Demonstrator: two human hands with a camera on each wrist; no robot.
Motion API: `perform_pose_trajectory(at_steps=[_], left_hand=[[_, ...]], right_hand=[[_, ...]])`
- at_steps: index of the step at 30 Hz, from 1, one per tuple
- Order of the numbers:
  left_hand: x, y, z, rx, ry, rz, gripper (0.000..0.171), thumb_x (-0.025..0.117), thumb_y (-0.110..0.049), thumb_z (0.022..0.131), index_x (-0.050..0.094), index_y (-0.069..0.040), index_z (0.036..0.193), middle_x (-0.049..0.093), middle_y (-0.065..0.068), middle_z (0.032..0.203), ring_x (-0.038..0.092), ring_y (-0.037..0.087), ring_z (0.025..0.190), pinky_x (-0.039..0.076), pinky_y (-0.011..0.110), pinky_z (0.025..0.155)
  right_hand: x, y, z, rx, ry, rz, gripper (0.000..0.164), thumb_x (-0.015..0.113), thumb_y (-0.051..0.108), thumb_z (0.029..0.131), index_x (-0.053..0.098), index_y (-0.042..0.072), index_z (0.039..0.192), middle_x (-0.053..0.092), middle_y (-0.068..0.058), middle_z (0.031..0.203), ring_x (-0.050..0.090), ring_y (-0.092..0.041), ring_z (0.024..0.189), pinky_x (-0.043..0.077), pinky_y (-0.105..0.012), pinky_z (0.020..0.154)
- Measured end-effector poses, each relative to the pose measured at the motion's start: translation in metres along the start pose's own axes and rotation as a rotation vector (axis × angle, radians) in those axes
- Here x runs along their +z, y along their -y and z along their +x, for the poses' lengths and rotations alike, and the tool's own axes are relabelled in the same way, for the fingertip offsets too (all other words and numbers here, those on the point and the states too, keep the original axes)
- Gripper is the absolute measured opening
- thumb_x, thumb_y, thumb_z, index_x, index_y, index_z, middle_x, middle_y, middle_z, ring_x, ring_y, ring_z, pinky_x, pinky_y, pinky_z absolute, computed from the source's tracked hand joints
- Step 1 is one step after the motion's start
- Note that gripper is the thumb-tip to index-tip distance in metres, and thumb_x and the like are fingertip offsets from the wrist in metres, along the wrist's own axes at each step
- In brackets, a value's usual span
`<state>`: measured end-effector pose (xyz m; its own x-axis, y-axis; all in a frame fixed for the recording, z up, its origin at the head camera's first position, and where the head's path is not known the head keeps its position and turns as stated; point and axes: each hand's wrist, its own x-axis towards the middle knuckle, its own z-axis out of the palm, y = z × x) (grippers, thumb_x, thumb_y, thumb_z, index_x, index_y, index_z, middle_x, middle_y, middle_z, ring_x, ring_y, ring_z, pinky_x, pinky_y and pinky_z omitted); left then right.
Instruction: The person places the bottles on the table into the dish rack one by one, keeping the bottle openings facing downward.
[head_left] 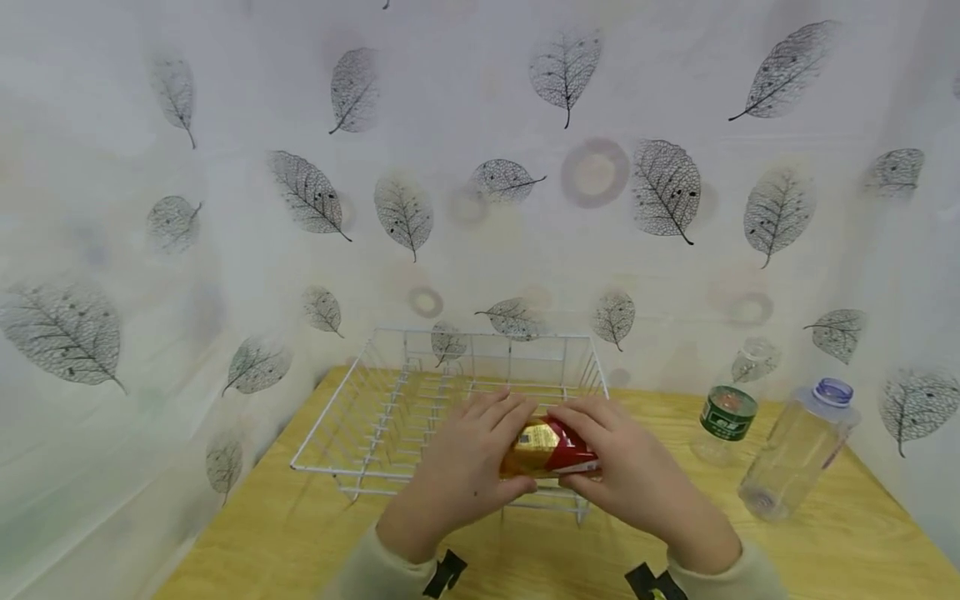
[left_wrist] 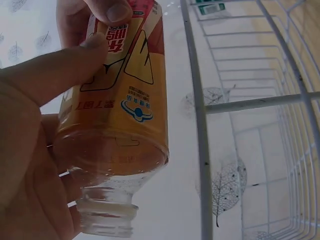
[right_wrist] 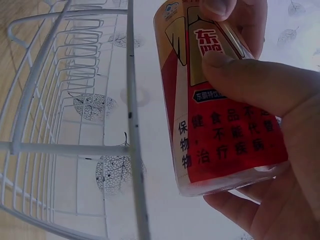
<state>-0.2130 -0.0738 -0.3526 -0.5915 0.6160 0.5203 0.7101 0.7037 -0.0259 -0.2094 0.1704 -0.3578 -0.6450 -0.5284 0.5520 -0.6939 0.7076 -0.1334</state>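
Observation:
A plastic drink bottle with a red and gold label lies sideways between my two hands, above the front of a white wire dish rack. My left hand grips its neck end, fingers over the top and thumb on the near side. In the left wrist view, the bottle's clear neck shows no cap. The base end is gripped by my right hand, whose thumb presses the label in the right wrist view. Both palms partly hide the bottle.
To the right on the wooden table stand a clear bottle with a green label and a taller clear bottle with a bluish-purple neck. A leaf-print curtain hangs behind the table and along both sides.

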Motion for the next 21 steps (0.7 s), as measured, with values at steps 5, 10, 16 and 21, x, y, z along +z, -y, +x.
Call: perform_pose_trajectory(at_steps=[5,10,16,21], left_hand=[[0.005,-0.001,-0.002,0.013,-0.012,-0.008,0.083,0.086,-0.048,0.078,0.052,-0.014,0.145,0.059,0.002,0.140,0.053,0.023,0.131,0.044,0.041,0.110],[0.004,-0.006,-0.002,0.017,-0.003,0.003,0.083,0.086,-0.044,0.079,0.050,-0.011,0.146,0.060,0.002,0.139,0.057,0.022,0.125,0.046,0.039,0.108],[0.002,-0.015,-0.005,-0.025,0.049,0.032,0.081,0.086,-0.045,0.079,0.053,-0.009,0.144,0.063,0.002,0.133,0.064,0.020,0.115,0.053,0.036,0.098],[-0.001,-0.018,-0.006,-0.041,0.065,0.015,0.081,0.087,-0.042,0.080,0.052,-0.008,0.144,0.065,0.002,0.131,0.065,0.020,0.112,0.056,0.036,0.093]], right_hand=[[0.003,0.000,-0.002,0.002,0.004,-0.014,0.079,0.093,0.032,0.072,0.058,0.019,0.142,0.055,-0.002,0.137,0.055,-0.022,0.122,0.058,-0.040,0.090],[0.002,0.002,-0.001,-0.045,-0.032,-0.023,0.081,0.094,0.029,0.071,0.058,0.020,0.142,0.055,0.001,0.138,0.053,-0.021,0.124,0.057,-0.040,0.091],[0.001,0.007,-0.002,-0.107,-0.049,-0.012,0.080,0.095,0.027,0.070,0.060,0.022,0.141,0.056,0.006,0.136,0.050,-0.020,0.127,0.055,-0.042,0.095],[0.000,0.008,-0.002,-0.109,-0.035,0.006,0.079,0.094,0.027,0.072,0.059,0.020,0.142,0.055,0.001,0.137,0.050,-0.021,0.128,0.055,-0.042,0.095]])
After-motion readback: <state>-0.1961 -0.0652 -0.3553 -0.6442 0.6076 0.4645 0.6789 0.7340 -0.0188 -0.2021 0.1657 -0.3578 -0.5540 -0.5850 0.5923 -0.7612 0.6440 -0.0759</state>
